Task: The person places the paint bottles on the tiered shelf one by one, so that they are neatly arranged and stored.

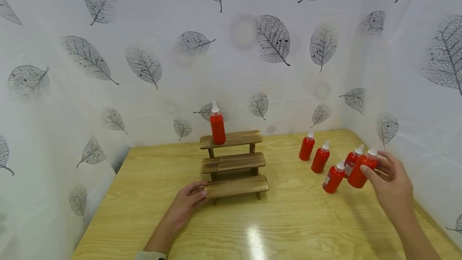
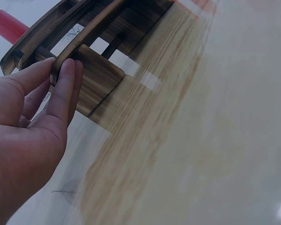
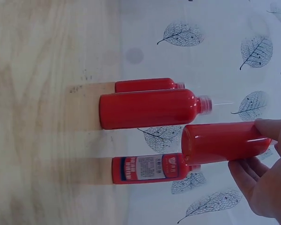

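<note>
My right hand [image 1: 395,185] grips a red squeeze bottle [image 1: 359,175] with a white pointed cap near its upper part. In the right wrist view this held bottle [image 3: 222,142] is raised off the table beside standing bottles. At the left end of the lowest step of a three-tier wooden stand [image 1: 236,186], my left hand [image 1: 185,204] pinches the board between thumb and fingers, as the left wrist view also shows. Another red bottle [image 1: 218,128] stands upright on the left part of the top step.
Several more red bottles stand upright on the right of the wooden table [image 1: 288,220], among them a front one [image 1: 333,179], a middle one [image 1: 320,160] and a back one [image 1: 306,148]. A leaf-patterned white curtain [image 1: 231,75] encloses the back and sides.
</note>
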A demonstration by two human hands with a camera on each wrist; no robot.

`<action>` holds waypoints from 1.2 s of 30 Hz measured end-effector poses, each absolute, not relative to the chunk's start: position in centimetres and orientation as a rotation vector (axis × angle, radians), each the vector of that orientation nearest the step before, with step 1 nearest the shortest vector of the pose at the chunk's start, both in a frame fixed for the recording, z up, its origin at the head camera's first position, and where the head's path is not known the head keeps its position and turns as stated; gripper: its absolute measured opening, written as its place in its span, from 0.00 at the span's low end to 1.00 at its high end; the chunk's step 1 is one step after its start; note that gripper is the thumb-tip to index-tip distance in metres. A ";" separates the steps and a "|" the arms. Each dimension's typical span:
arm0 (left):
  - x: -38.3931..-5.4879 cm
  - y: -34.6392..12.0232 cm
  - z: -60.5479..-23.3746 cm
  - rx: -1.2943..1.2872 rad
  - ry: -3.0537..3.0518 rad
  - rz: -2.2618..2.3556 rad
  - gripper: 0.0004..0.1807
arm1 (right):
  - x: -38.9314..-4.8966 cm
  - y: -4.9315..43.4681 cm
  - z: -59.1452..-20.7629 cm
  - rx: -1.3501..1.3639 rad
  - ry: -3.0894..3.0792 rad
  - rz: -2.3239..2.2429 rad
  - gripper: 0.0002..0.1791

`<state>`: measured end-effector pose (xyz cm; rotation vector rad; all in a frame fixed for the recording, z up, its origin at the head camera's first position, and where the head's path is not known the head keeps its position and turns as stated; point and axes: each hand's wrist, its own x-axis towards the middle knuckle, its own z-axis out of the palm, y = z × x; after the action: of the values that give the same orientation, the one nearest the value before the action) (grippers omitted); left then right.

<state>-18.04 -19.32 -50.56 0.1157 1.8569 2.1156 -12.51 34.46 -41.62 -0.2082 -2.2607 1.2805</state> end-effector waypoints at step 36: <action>-18.1 -19.4 -50.5 0.102 1.850 2.146 0.27 | -18.2 22.9 -33.7 0.249 -2.270 1.482 0.34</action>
<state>-18.13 -19.39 -50.45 0.1023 1.8500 2.1464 -18.24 22.85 -33.74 0.2490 -2.2700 1.4821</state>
